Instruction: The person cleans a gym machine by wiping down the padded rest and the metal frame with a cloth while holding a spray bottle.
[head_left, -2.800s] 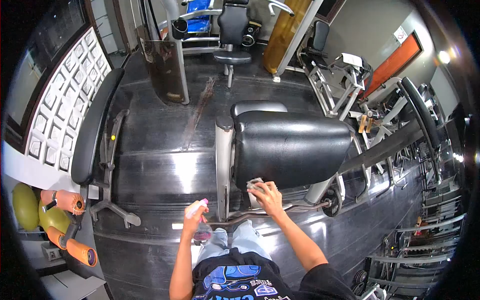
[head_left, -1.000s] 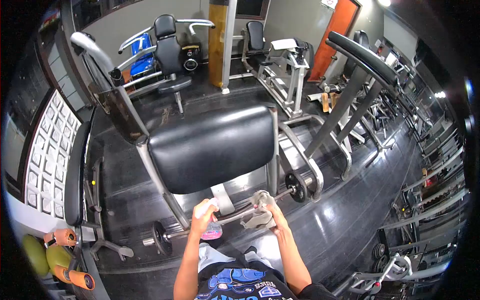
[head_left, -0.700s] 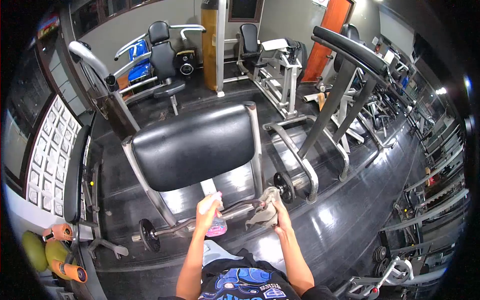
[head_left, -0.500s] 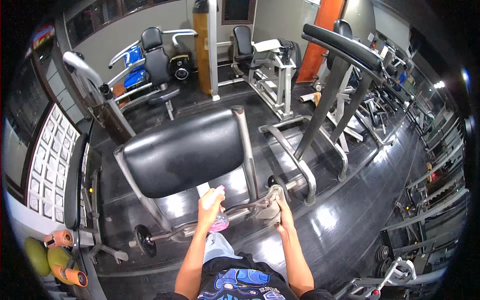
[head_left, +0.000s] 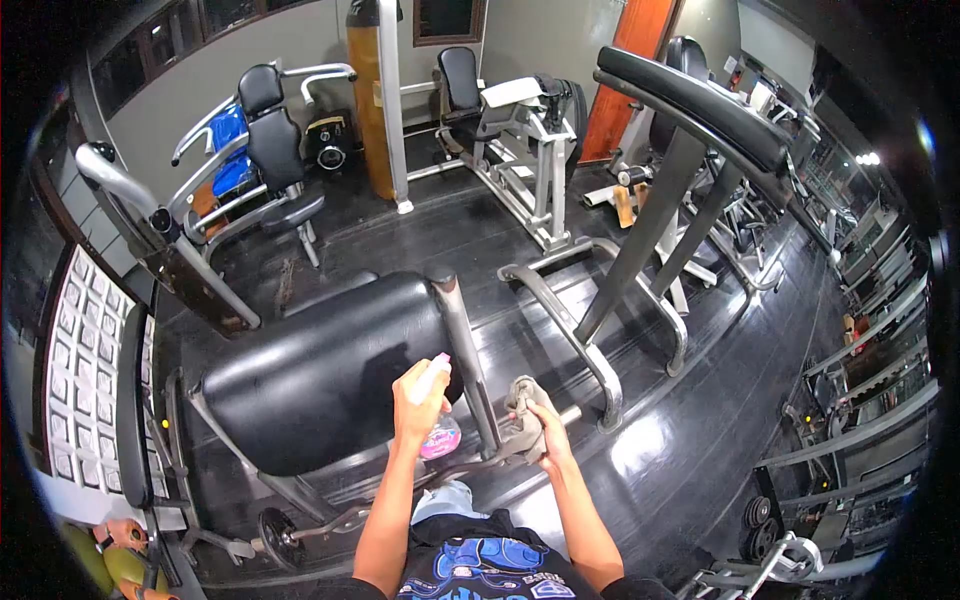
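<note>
Head view: the left hand (head_left: 418, 402) is closed around the upper part of the spray bottle (head_left: 441, 441), with the pink top projecting above the fist and the clear lower body, with its pink label, visible below. The bottle is upright with a slight tilt and appears in front of the right part of the black pad (head_left: 300, 375); contact with the pad cannot be determined. The right hand (head_left: 552, 436) is clamped on the grey cloth (head_left: 522, 442), which is bunched and hangs below the fingers. The cloth is located to the right of the metal post (head_left: 466, 355) at the pad's right end. The hands are apart from each other. A curved bar (head_left: 347, 518) runs below the pad, with a weight plate (head_left: 281, 538) near its left end. The bench machine (head_left: 650, 230) with slanted uprights stands beyond the right hand.
</note>
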